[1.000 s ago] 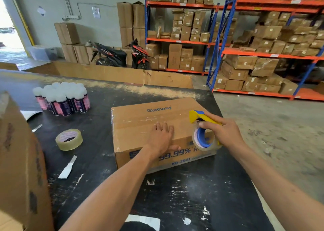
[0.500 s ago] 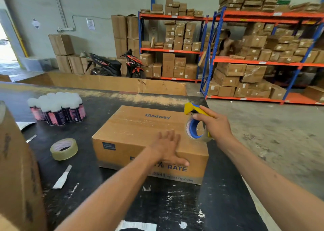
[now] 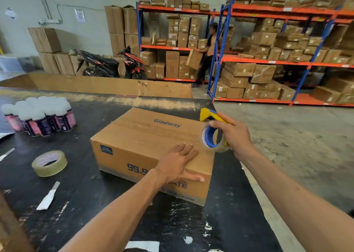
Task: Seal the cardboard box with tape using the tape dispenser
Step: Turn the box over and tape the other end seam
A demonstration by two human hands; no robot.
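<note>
Warehouse interior, seen from my head looking forward and down. Blue-and-orange shelving [image 3: 277,60] fills the far right and centre, stacked with brown cartons; more cartons [image 3: 118,27] stand against the pale wall [image 3: 80,37] at left, with a black-and-red scooter [image 3: 113,64] parked in front of them. One person [image 3: 207,52] stands at the shelving with a carton. Bare concrete floor [image 3: 287,136] runs along the right.

Black worktable [image 3: 92,194], scuffed and flecked with white, takes up the lower half. A long strip of flattened cardboard [image 3: 107,86] stands along its far edge. The cardboard box [image 3: 145,138], printed "Glodway" on top, sits near the table's right edge, turned at an angle, flaps closed, with clear tape visible along its top.

My left hand [image 3: 178,163] lies flat on the box's near right corner, fingers spread on the top, thumb down over the front face. My right hand [image 3: 232,135] is closed round the tape dispenser [image 3: 212,133], yellow-handled with a blue core and a roll of clear tape, held at the box's right top edge; whether the roll touches the cardboard I cannot tell.

At far left stands a cluster of white-capped spray cans [image 3: 40,115]. Nearer, a spare roll of tape [image 3: 49,163] lies flat on the table, well apart from the box, and a small white scrap [image 3: 47,196] lies in front of it.
</note>
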